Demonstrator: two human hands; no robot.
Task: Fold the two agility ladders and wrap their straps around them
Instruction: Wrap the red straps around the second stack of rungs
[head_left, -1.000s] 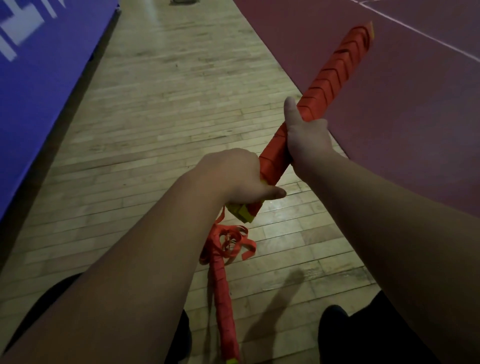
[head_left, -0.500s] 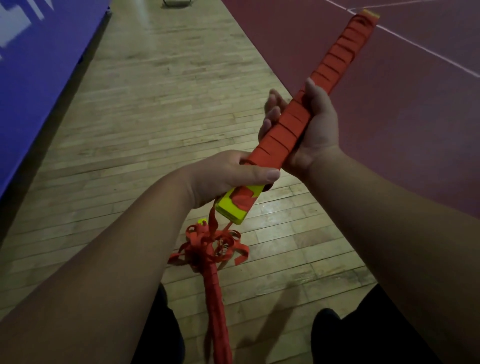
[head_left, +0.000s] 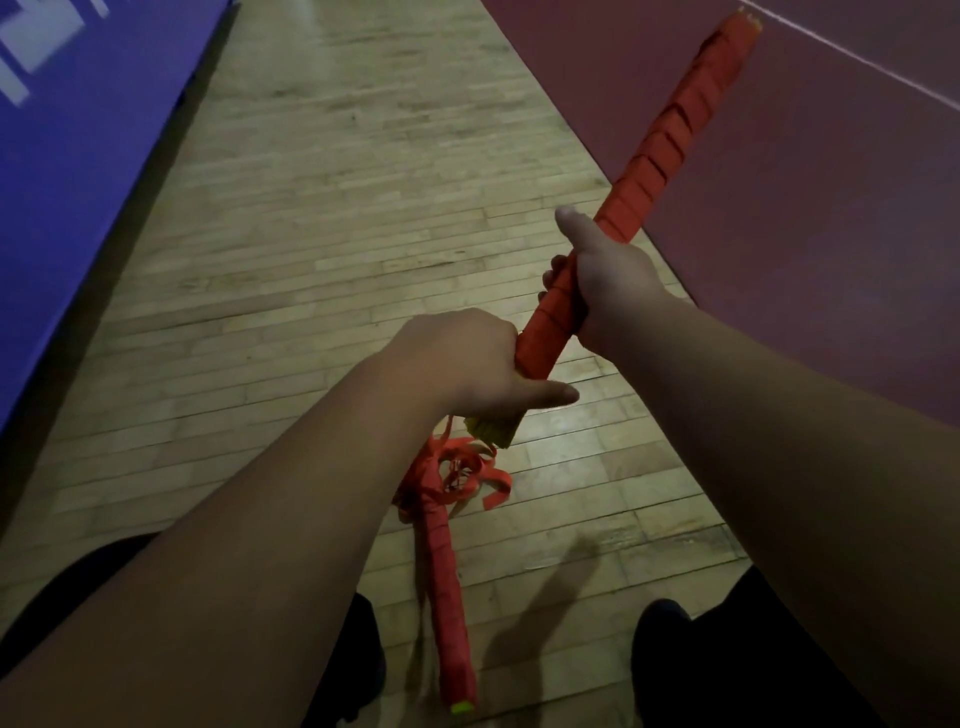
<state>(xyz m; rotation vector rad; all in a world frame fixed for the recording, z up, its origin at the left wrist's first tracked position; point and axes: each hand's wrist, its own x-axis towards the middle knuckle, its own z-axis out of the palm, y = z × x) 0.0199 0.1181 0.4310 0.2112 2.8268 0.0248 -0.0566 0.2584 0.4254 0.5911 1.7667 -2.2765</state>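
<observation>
Right hand fingers (head_left: 549, 274) curled tight round the folded ladder (head_left: 669, 141), thumb stretched up along it. Left hand (head_left: 462, 364) grips the same bundle just nearer, thumb pointing right across its near end; the other left fingers are hidden behind the hand. Right hand (head_left: 610, 280) sits just beyond the left one, almost touching. The bundle is red, strap wound round it, held off the floor and tilted up to the far right. Its yellow end (head_left: 488, 430) pokes out under the left hand. Loose red straps (head_left: 460, 470) hang in a tangle below that end. Second ladder (head_left: 442, 566) lies wrapped on the wooden floor (head_left: 337, 208) between the person's dark legs, touching the tangle. Blue mat (head_left: 78, 156) at left, dark red court (head_left: 831, 218) at right.
</observation>
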